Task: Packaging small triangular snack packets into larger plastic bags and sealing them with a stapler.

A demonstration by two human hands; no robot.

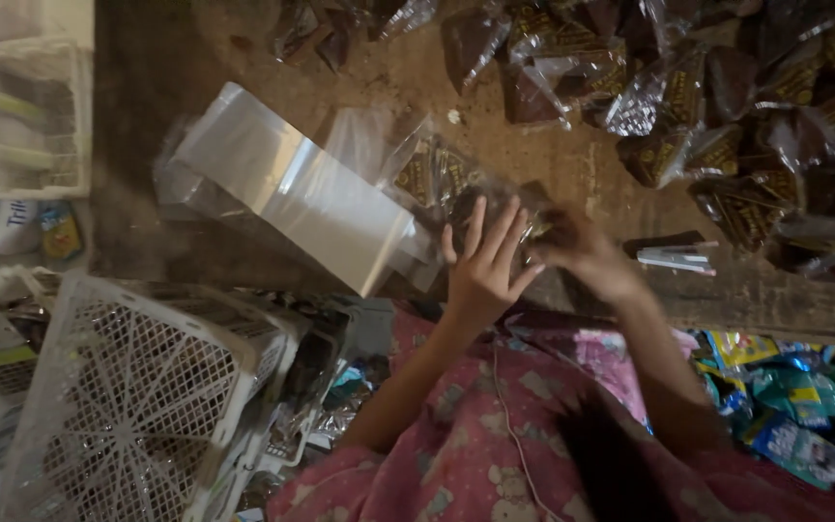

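Presently, a dark wrapped sweet in a clear packet point(495, 208) is found at the near edge of the wooden surface point(408, 77), just beyond the person's chest. The left hand point(483, 266) is laid against the packet with fingers spread and straight, steadying rather than clenching. The right hand point(587, 256) is blurred; it appears closed on the packet's end toward 3 o'clock, though the exact grip cannot be told. For the step to be done well, it is judged that the film should be kept flat under the left fingers while the right end is worked, so the contents are not squeezed out. The packet's long axis appears to run from 9 to 3 o'clock; which end is the open one cannot be told. A stack of empty clear bags point(292, 188) is noted at 10 o'clock of the hands, a heap of filled packets point(727, 106) at 1 o'clock, and a white plastic crate point(137, 396) at 8 o'clock.
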